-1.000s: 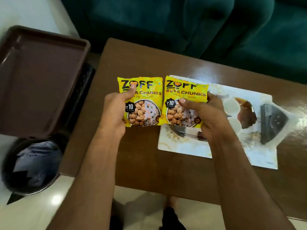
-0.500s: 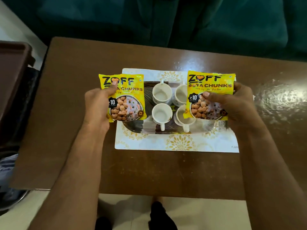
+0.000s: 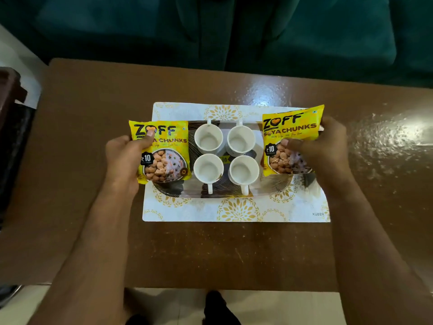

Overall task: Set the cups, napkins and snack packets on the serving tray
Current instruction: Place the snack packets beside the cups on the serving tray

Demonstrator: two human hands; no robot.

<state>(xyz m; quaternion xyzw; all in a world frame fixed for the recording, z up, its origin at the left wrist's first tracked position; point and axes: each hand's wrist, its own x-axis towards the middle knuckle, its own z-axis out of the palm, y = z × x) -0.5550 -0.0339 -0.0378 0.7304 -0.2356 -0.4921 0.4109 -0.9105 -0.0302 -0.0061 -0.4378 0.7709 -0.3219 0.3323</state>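
My packets (image 3: pixel 164 151) are glossy printed plastic film. The cups (image 3: pixel 208 139) look smooth, glazed ceramic. The table (image 3: pixel 93 137) is shiny brown laminate; behind it, matt green fabric sofa (image 3: pixel 210 26).

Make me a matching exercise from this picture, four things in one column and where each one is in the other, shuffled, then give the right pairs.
Things:
1. left packet
2. right packet
3. four white cups
4. placemat

Places:
A. flat on the table, under the tray
B. held in the right hand
C. standing on the tray between the packets
D. held in the left hand

Pairs: 1-D, 2-B, 3-C, 4-A
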